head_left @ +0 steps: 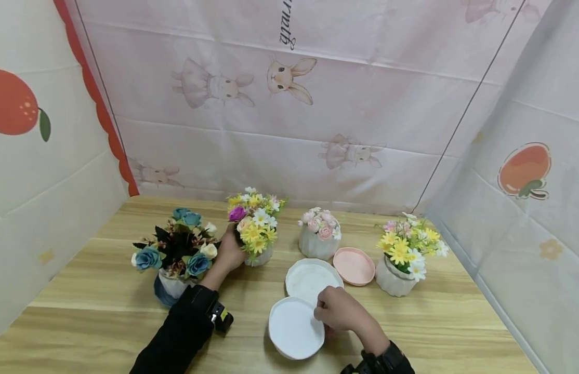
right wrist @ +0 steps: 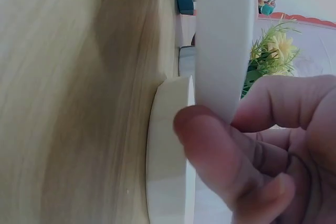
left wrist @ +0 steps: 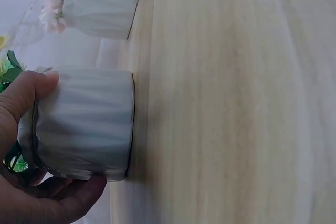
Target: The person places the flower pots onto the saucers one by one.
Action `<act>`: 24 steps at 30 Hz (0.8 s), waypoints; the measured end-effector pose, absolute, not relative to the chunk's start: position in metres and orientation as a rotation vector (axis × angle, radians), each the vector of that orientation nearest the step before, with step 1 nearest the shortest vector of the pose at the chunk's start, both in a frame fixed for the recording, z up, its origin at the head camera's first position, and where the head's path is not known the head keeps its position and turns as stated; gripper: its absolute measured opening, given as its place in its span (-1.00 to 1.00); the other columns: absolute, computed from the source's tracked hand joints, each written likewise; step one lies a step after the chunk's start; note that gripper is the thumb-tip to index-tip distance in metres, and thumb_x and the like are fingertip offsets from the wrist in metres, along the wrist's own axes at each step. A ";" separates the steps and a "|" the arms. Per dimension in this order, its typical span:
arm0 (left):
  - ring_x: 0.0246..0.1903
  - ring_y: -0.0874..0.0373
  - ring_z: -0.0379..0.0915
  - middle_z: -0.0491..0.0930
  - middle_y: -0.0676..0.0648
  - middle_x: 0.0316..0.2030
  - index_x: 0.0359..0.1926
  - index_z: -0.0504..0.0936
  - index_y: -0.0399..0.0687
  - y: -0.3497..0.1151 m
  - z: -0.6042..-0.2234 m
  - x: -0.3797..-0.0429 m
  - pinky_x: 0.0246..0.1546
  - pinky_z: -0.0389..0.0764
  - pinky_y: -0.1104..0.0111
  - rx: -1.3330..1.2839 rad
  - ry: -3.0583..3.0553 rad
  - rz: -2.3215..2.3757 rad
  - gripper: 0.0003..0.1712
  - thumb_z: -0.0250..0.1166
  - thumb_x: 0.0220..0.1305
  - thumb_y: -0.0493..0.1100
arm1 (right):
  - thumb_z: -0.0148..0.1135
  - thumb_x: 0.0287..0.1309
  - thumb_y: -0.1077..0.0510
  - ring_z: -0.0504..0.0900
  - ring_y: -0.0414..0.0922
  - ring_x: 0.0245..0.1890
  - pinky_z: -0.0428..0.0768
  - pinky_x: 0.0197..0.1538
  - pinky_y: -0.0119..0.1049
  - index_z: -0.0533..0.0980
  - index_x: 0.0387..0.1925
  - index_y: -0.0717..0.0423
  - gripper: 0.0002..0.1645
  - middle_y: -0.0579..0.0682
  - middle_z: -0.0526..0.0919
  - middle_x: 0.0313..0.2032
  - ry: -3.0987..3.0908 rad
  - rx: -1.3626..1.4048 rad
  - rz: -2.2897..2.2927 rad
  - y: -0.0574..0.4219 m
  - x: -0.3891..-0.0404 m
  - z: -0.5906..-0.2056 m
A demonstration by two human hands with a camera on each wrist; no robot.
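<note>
My left hand (head_left: 231, 250) grips a pale ribbed flowerpot (left wrist: 86, 124) at its upper part, thumb on one side and fingers on the other. Yellow and white daisies with a purple bloom (head_left: 257, 221) fill that pot, whose base is right at the tabletop. With thumb and fingers, my right hand (head_left: 341, 310) pinches the rim of a white round saucer (head_left: 296, 328). In the right wrist view this saucer is held up off the wood. Behind it a second white saucer (head_left: 305, 275) lies on the table, partly overlapped in the head view.
A pink saucer (head_left: 355, 266) lies between a pot of pink roses (head_left: 319, 241) and a pot of yellow and white flowers (head_left: 397, 278). At left, a pot with blue roses (head_left: 174, 283) stands on a blue saucer (head_left: 163, 295). Printed cloth walls (head_left: 289, 130) enclose the table.
</note>
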State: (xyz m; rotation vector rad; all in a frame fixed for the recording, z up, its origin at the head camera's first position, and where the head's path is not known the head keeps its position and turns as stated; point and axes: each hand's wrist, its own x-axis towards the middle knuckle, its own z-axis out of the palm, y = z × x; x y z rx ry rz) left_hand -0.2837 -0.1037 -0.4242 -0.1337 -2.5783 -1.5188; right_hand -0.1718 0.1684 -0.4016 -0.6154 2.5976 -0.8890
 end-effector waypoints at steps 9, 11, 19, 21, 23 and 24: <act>0.18 -0.29 0.17 0.23 -0.45 0.18 0.28 0.07 -0.45 -0.106 -0.425 -0.283 0.15 0.22 -0.07 -0.160 -2.532 -1.536 -0.13 0.36 0.05 -0.29 | 0.08 0.03 0.36 0.52 -0.15 -0.79 0.43 -0.71 -0.38 0.46 -0.69 0.16 -0.76 -0.07 0.47 -0.80 2.574 -0.572 -0.963 0.164 -0.172 -0.401; 0.18 -0.30 0.16 0.23 -0.46 0.17 0.28 0.06 -0.45 -0.105 -0.426 -0.283 0.15 0.22 -0.07 -0.172 -2.523 -1.546 -0.12 0.36 0.04 -0.32 | 0.08 0.02 0.36 0.51 -0.16 -0.79 0.42 -0.70 -0.38 0.47 -0.68 0.16 -0.77 -0.07 0.47 -0.80 2.589 -0.570 -0.965 0.163 -0.173 -0.401; 0.17 -0.31 0.17 0.25 -0.46 0.16 0.27 0.07 -0.44 -0.103 -0.427 -0.283 0.15 0.22 -0.07 -0.125 -2.524 -1.540 -0.12 0.37 0.01 -0.34 | 0.05 0.00 0.37 0.53 -0.12 -0.77 0.42 -0.70 -0.38 0.48 -0.68 0.17 -0.78 -0.09 0.48 -0.81 2.666 -0.555 -1.036 0.157 -0.185 -0.405; 0.17 -0.30 0.17 0.25 -0.46 0.15 0.27 0.07 -0.45 -0.103 -0.427 -0.283 0.15 0.22 -0.07 -0.119 -2.529 -1.528 -0.12 0.37 0.01 -0.33 | 0.05 0.00 0.37 0.54 -0.11 -0.78 0.41 -0.71 -0.38 0.47 -0.69 0.17 -0.77 -0.09 0.48 -0.83 2.682 -0.554 -1.045 0.154 -0.188 -0.406; 0.18 -0.28 0.16 0.24 -0.45 0.17 0.27 0.07 -0.43 -0.102 -0.427 -0.282 0.17 0.20 -0.04 -0.106 -2.535 -1.528 -0.12 0.38 0.02 -0.31 | 0.04 0.00 0.37 0.52 -0.13 -0.79 0.40 -0.72 -0.38 0.46 -0.70 0.16 -0.76 -0.11 0.47 -0.84 2.692 -0.556 -1.042 0.151 -0.191 -0.406; 0.19 -0.29 0.15 0.24 -0.45 0.16 0.27 0.07 -0.43 -0.103 -0.427 -0.283 0.17 0.19 -0.04 -0.108 -2.537 -1.518 -0.12 0.37 0.03 -0.30 | 0.04 0.00 0.36 0.52 -0.14 -0.80 0.40 -0.72 -0.38 0.46 -0.71 0.16 -0.75 -0.11 0.47 -0.85 2.693 -0.559 -1.046 0.148 -0.192 -0.406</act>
